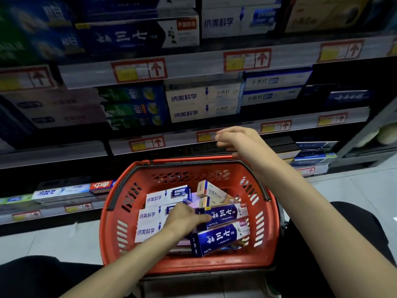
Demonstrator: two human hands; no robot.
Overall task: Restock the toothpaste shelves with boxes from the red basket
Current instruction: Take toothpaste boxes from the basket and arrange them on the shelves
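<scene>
The red basket stands on the floor in front of me, between my knees. In it lie three white toothpaste boxes, two beige boxes and two dark blue boxes. My left hand reaches into the basket and grips the left end of the upper blue box, thumb across its face. The second blue box lies just below it. My right hand hovers above the basket's far rim with loosely curled fingers, holding nothing.
Toothpaste shelves with red arrow price tags rise behind the basket. Matching dark blue boxes sit on the upper shelf and white boxes on the middle one. Low shelves at left hold more boxes. Grey tiled floor lies around.
</scene>
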